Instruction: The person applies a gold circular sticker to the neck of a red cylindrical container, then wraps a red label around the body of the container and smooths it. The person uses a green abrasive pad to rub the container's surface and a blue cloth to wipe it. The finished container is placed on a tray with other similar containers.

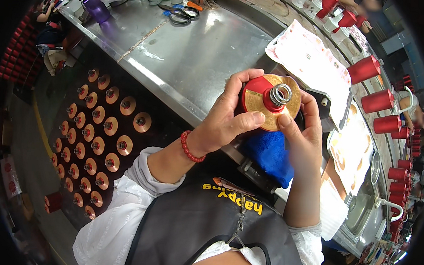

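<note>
Between my two hands is a red bottle [252, 88], its bare glass neck tilted up toward me. A gold ring-shaped label [293, 91] lies around its shoulder, and the label's far edge looks wavy and lifted. My left hand [224, 121] wraps the bottle's left side, thumb pressing on the gold surface. From the right, my right hand [307, 130] grips it, with the thumb on the label's near edge and the fingers around the far side. A blue cloth [268, 157] sits just below the bottle. The bottle's lower body is hidden.
Gold-shouldered bottles [96, 145] stand in rows at lower left. The metal table [202, 50] carries scissors [180, 18] and a purple bottle [96, 6]. White label sheets [312, 54] lie at right, near a metal basin [359, 219]. Red bottles [377, 101] line a curved conveyor; other people work beyond.
</note>
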`<state>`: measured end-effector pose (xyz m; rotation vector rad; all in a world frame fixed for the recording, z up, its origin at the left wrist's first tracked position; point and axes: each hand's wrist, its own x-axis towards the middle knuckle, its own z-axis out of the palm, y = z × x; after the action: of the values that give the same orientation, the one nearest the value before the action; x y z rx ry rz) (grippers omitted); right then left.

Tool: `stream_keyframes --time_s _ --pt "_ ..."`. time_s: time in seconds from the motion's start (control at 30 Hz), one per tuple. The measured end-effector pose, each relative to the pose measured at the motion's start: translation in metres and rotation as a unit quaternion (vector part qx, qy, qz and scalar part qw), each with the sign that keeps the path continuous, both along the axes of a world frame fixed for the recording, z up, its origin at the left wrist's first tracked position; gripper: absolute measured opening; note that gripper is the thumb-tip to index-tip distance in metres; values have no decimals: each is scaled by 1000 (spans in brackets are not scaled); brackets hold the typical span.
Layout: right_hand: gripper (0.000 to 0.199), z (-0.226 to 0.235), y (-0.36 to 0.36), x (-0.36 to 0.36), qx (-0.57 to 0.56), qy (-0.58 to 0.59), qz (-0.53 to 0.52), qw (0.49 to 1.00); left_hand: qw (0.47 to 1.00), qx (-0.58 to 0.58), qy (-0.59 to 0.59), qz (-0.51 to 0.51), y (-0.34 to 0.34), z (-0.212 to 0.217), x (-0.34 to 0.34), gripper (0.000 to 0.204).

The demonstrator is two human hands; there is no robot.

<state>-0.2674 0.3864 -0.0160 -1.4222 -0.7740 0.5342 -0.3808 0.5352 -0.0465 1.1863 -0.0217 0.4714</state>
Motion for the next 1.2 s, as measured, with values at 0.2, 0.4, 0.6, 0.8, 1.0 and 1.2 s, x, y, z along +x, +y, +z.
stream_keyframes --time_s 0.2,0.4,0.6,0.8,1.0,1.2 --pt "49 -1 -1 1 -8 24 2 1000 999 -29 8 -9 0 2 1 77" --pt "47 0 -1 1 -18 7 3 1000 998 -63 26 -12 2 8 -1 69" --pt "45 0 -1 1 -15 9 5 1000 998 -60 14 -7 1 4 -1 62" --pt "43 -2 -3 1 0 29 8 1000 999 -42 11 -3 1 3 -1 61" --pt "42 -1 1 1 -5 30 2 1000 1000 0 10 25 -1 0 3 60" --pt "42 -2 -1 2 -20 12 6 1000 999 -36 23 1 2 7 -1 60"
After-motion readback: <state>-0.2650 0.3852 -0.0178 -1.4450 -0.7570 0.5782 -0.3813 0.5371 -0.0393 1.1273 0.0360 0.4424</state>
